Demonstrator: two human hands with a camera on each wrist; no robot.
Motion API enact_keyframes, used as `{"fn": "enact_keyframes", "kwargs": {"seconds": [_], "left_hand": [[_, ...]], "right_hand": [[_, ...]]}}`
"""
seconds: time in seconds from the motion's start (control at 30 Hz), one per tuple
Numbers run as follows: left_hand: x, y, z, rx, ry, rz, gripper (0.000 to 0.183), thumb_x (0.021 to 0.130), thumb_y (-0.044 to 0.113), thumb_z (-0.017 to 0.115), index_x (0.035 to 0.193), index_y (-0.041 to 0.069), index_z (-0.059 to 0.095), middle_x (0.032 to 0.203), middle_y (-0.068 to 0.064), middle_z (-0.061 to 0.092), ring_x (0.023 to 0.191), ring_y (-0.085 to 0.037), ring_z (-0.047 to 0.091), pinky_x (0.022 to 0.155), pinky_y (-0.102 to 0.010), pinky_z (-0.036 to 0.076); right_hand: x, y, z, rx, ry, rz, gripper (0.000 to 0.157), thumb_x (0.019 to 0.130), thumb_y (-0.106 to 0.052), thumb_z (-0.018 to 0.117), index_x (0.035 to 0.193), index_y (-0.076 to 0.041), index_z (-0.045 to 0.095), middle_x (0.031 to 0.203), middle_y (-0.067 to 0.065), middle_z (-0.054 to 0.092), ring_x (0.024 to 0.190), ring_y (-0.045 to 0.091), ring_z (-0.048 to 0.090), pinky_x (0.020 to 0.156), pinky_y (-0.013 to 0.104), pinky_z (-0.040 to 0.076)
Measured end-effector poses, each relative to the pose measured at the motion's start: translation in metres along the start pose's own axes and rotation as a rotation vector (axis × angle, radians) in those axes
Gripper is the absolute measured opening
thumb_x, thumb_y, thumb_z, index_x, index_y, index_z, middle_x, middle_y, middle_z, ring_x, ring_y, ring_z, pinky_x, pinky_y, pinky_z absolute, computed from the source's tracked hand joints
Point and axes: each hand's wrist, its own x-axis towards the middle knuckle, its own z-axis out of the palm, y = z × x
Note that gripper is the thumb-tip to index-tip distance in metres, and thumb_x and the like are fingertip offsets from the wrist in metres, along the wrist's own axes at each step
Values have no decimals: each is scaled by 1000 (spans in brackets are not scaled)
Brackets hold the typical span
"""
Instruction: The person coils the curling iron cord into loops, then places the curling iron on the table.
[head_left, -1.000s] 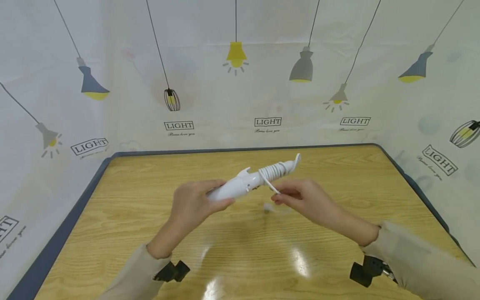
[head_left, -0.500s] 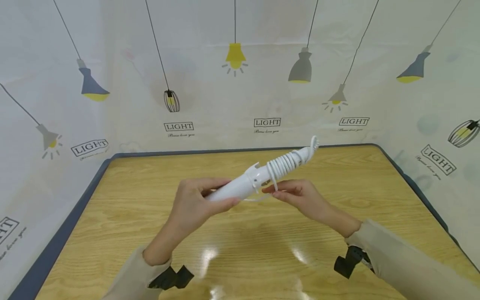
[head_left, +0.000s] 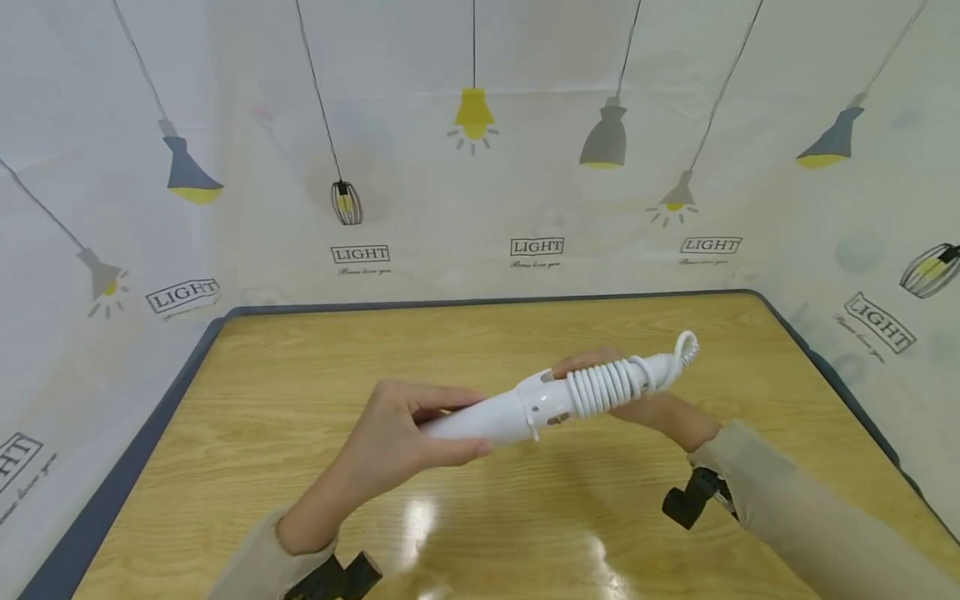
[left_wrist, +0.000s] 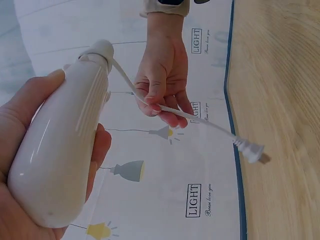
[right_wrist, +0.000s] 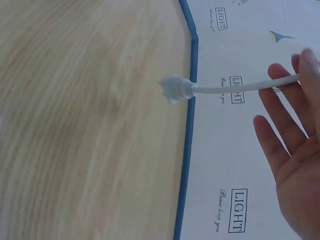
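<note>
A white, smooth-bodied handheld electric appliance (head_left: 483, 418), its exact kind unclear, is held up over the table, tilted up to the right. My left hand (head_left: 397, 437) grips its thick rounded body, thumb on the near side. White cord (head_left: 603, 387) winds in several turns round the narrower part, and a coiled loop sticks out at the tip. Behind the appliance, partly hidden in the head view, my right hand (left_wrist: 162, 75) pinches the cord's free length between thumb and forefinger. Past those fingers hangs the white plug (left_wrist: 249, 151), also visible in the right wrist view.
Below the hands lies a wood-grain table (head_left: 315, 358) with a dark blue edge (head_left: 390, 305). A pale wall covering (head_left: 420, 200) printed with lamps and "LIGHT" surrounds it on three sides. Black wrist cameras (head_left: 686, 500) are strapped at the sleeves.
The right hand has carried the cord from the near side round behind the appliance. The appliance's tip rose, then dropped, and has shifted right; its body has turned in the left hand's grip.
</note>
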Motion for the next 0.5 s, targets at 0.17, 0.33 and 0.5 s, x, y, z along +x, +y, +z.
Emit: {"fn": "enact_keyframes", "kwargs": {"seconds": [0.17, 0.33, 0.5], "left_hand": [[-3, -2, -6, 64, -106, 76, 35, 69, 18, 81, 99, 4, 71, 90, -8, 69, 71, -14, 65, 58, -31, 53], [-8, -6, -11, 186, -199, 132, 36, 69, 24, 81, 98, 6, 72, 89, -3, 70, 66, -7, 62, 55, -26, 51], [-11, -12, -9, 406, -266, 327, 36, 69, 30, 80, 97, 9, 73, 90, 1, 70, 69, 2, 60, 56, -14, 47]], "right_hand": [[6, -10, -14, -226, -119, 108, 21, 87, 1, 58, 105, -5, 68, 104, 4, 67, 93, 17, 63, 77, 31, 50], [10, -27, -14, -376, -212, 293, 9, 80, -12, 69, 88, -7, 71, 87, 2, 67, 83, 16, 61, 72, 31, 50], [18, -37, -10, -382, -321, 381, 11, 75, -20, 73, 81, -10, 72, 76, -4, 62, 74, 10, 57, 68, 31, 50]]}}
